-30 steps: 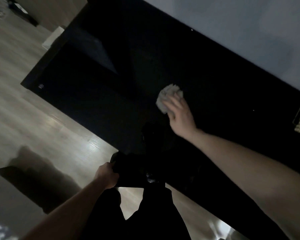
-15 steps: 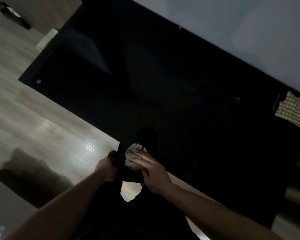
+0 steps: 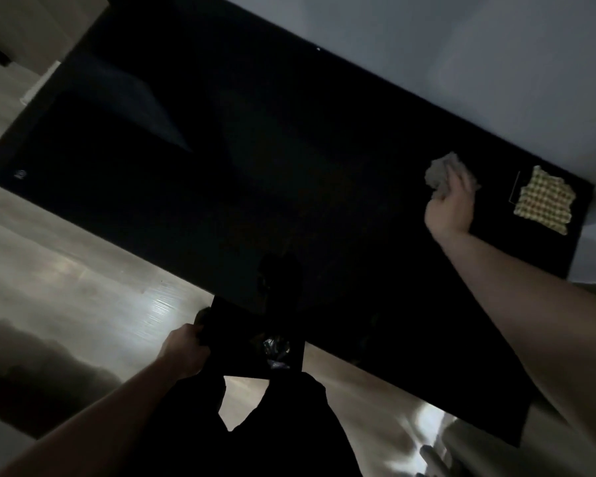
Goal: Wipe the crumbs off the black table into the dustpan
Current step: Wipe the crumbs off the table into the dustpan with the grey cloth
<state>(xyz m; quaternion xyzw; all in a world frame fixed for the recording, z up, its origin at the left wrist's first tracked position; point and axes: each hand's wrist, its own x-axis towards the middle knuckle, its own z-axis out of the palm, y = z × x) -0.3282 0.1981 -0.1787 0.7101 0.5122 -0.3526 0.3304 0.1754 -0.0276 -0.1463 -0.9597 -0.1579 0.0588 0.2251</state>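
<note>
1. The right hand (image 3: 449, 210) is closed on a crumpled grey cloth (image 3: 443, 173), pressing it on the black counter (image 3: 255, 166) near its far right end.
2. Just beside it lies a yellow checked cloth (image 3: 544, 199).
3. The left hand (image 3: 186, 349) grips the black dustpan (image 3: 252, 339) against the counter's near edge, above the wooden floor (image 3: 66, 270).

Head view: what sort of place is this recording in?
Probably a dim room in a home: a long black table set against a pale wall, wood-look plank flooring, and a checked cloth lying at the table's far end.
</note>
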